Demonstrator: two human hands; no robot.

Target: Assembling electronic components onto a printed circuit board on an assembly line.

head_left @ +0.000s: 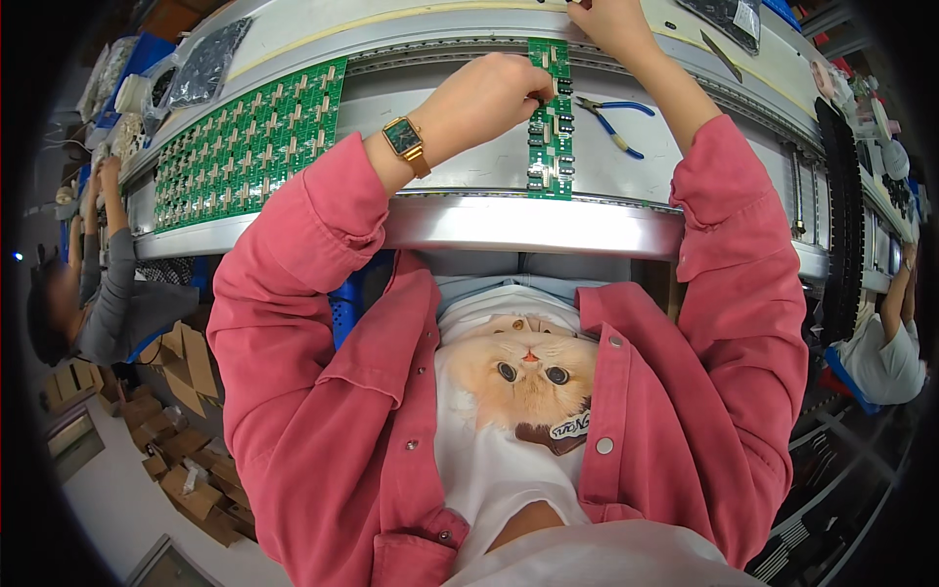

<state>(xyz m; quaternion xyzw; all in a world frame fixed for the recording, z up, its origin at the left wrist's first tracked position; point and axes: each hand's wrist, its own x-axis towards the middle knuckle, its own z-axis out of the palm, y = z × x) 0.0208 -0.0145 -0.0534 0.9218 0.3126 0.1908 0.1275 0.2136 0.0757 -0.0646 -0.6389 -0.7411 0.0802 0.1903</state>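
A narrow green circuit board [536,147] with several small black cylindrical parts lies across the metal rails. My left hand [489,98], with a gold watch on the wrist, has its fingers curled together at the board's left edge, near its upper half. Whatever the fingertips hold is hidden. My right hand [616,27] reaches beyond the far rail, its thumb and fingers drawn together beside small dark pieces at the picture's top edge. What it pinches, if anything, is too small to make out. Cutting pliers [616,127] with blue and yellow handles rest right of the board, jaws toward it.
A large panel of green circuit boards [249,147] lies left along the rails. Tweezers [721,56] lie on the far ledge at right, near a dark plastic bag [726,18]. Another bag [208,61] lies far left. Co-workers sit at both sides; cardboard boxes [191,489] stand on the floor.
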